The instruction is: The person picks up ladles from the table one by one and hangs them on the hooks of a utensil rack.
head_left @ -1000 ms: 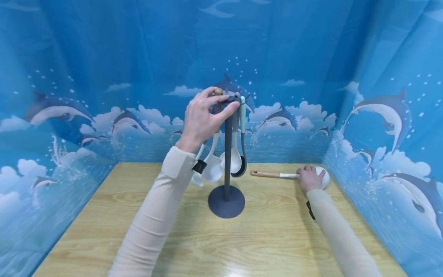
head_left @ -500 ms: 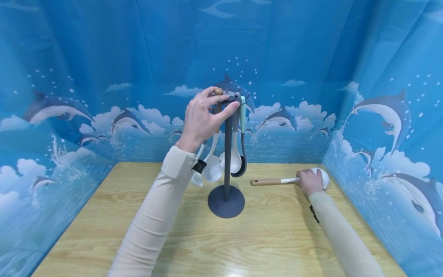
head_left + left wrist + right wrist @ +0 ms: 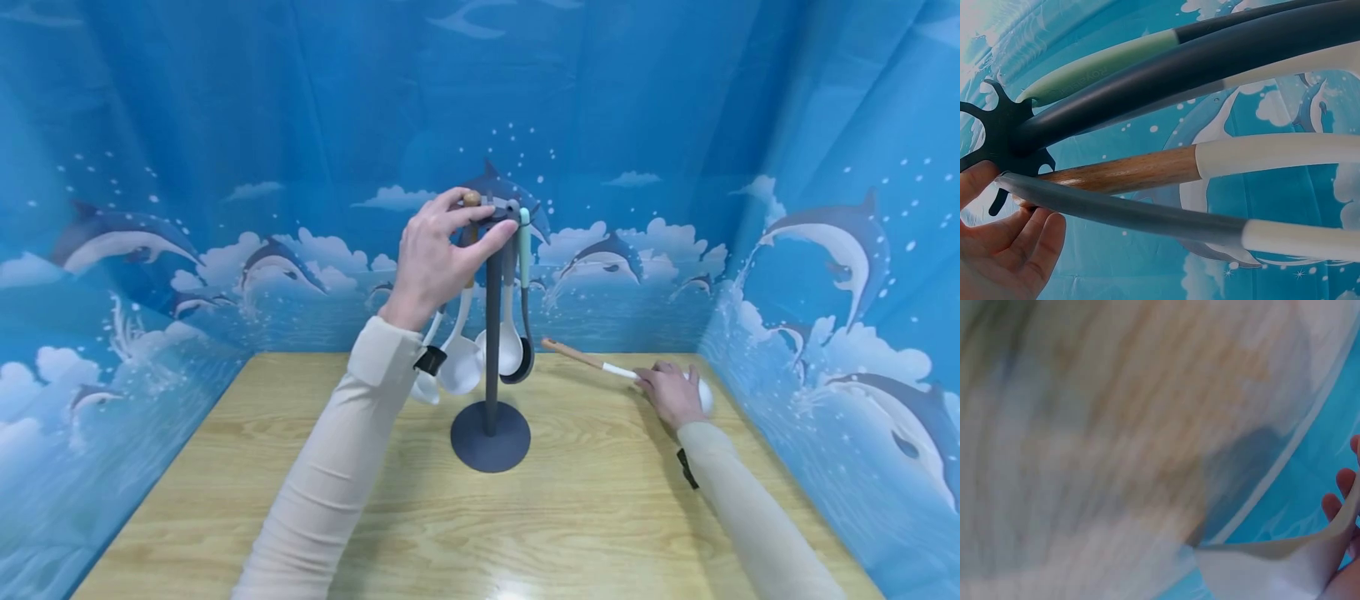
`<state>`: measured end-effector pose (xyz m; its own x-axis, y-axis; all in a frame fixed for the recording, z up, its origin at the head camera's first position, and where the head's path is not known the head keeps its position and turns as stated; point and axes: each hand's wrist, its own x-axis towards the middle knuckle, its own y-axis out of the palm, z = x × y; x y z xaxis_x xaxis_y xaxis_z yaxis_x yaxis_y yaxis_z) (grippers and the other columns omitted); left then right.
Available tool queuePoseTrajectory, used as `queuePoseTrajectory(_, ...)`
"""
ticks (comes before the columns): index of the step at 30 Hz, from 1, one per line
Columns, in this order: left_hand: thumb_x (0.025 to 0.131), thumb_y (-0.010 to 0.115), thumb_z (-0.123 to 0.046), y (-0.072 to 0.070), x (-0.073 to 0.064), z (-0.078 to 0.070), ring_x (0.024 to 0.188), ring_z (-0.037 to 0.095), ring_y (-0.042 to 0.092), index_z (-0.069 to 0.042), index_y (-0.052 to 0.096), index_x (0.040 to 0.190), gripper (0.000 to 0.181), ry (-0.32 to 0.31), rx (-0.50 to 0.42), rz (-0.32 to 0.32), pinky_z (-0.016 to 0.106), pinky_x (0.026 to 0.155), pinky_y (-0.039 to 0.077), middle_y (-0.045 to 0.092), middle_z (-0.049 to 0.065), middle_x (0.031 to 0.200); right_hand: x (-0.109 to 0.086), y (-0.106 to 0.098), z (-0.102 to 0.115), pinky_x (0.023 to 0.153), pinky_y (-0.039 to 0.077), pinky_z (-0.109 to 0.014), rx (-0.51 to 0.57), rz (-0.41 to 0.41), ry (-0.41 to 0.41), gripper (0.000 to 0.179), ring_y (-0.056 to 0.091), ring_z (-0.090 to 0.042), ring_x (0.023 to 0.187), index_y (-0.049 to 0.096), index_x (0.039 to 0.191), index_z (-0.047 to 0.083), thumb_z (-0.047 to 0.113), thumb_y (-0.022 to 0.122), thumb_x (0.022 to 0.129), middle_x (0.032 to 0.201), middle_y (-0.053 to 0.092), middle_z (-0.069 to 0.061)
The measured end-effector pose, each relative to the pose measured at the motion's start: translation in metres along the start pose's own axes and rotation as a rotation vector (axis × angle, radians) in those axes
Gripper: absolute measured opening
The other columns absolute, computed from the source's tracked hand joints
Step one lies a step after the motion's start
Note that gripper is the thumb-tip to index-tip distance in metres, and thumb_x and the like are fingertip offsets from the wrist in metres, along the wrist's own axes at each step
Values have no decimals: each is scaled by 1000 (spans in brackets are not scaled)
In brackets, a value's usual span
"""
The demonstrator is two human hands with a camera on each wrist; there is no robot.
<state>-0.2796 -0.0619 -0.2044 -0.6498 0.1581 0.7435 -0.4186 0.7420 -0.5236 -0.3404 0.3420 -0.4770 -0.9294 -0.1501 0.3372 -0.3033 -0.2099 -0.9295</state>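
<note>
With thumb and fingers, my left hand (image 3: 438, 254) holds the hooked top of a dark utensil stand (image 3: 492, 358); the left wrist view shows the thumb pressed against the hook rack (image 3: 1013, 134). My right hand (image 3: 672, 396) grips a ladle (image 3: 618, 371) near its white bowl, at the table's back right. Its wooden handle end points left and away, seemingly raised off the table. In the right wrist view the white bowl (image 3: 1272, 572) shows beside curled fingers (image 3: 1346, 481); the hand covers part of it.
Several utensils hang from the stand: a mint-handled dark one (image 3: 525, 258), a wooden-handled white one (image 3: 1129, 169) and grey-handled white ones (image 3: 1147, 212). A round base (image 3: 491, 450) carries the stand on the wooden table (image 3: 600, 517). Blue dolphin-print curtains (image 3: 360, 100) enclose the back and sides.
The right hand has shifted slightly toward me, turning the ladle so its handle end swings back and up. The left hand stays on the stand.
</note>
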Motion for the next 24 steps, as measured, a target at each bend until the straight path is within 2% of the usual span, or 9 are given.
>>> queuePoseTrajectory(9, 89, 68, -48, -1, 0, -1, 132, 29, 49, -15, 71, 122, 46, -13, 0, 1, 48, 107, 39, 54, 9, 144, 3, -7, 9, 93, 31, -74, 54, -39, -8, 32, 59, -41, 96, 62, 129, 8, 22, 52, 103, 99, 64, -19)
queuePoseTrajectory(14, 89, 68, -49, 0, 0, -1, 131, 28, 50, -16, 71, 122, 47, -15, -1, 5, 47, 106, 40, 54, 8, 143, 4, -12, 16, 74, 44, -61, 91, -67, -23, 32, 58, -36, 85, 62, 129, 5, 20, 51, 103, 94, 62, -17)
queuePoseTrajectory(18, 89, 68, -49, 0, 0, -1, 130, 28, 51, -15, 72, 122, 47, -9, -6, 2, 46, 104, 42, 55, 8, 142, 4, -13, 22, 65, 45, -56, 152, -105, -31, 32, 58, -35, 83, 61, 129, 3, 17, 50, 103, 95, 62, -19)
queuePoseTrajectory(24, 89, 67, -50, 0, 0, 0, 130, 28, 51, -16, 71, 122, 47, -15, -6, 4, 46, 104, 41, 55, 7, 142, 4, -17, 33, 66, 43, -45, 288, -191, -39, 33, 54, -32, 78, 59, 131, -2, 13, 50, 103, 94, 61, -20)
